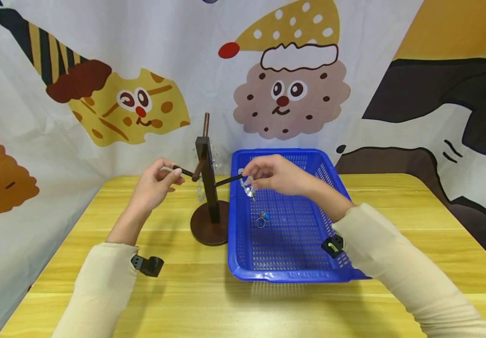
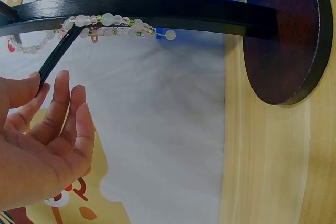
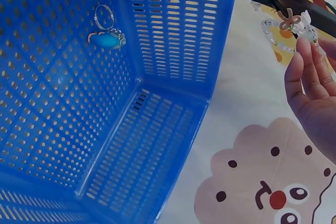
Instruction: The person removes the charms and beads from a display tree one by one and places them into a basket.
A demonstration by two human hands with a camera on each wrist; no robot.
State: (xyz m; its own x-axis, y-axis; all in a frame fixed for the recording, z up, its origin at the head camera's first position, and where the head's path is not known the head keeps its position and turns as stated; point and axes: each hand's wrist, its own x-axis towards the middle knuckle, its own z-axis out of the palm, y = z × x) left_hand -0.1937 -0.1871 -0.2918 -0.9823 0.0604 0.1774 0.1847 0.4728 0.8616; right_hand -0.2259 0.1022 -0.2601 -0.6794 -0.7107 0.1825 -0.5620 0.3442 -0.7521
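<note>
A dark wooden jewelry stand [image 1: 210, 188] with a round base [image 1: 210, 234] stands upright on the table. Between thumb and fingers, my left hand [image 1: 154, 184] pinches the tip of its left peg [image 2: 55, 56]. At the right peg's [image 1: 228, 180] end, my right hand [image 1: 283, 174] holds a clear-beaded bracelet [image 1: 249, 189] in its fingertips; the right wrist view shows a bow charm [image 3: 290, 20] on it. Another beaded bracelet [image 2: 107, 19], pale with green beads, hangs by the post in the left wrist view.
Right of the stand sits a blue perforated plastic basket [image 1: 291, 277], its left rim close to the round base. Inside lie rings [image 1: 261, 222], one with a blue stone [image 3: 106, 40]. Behind the wooden table [image 1: 175, 300] hangs a cartoon-printed cloth [image 1: 209, 56].
</note>
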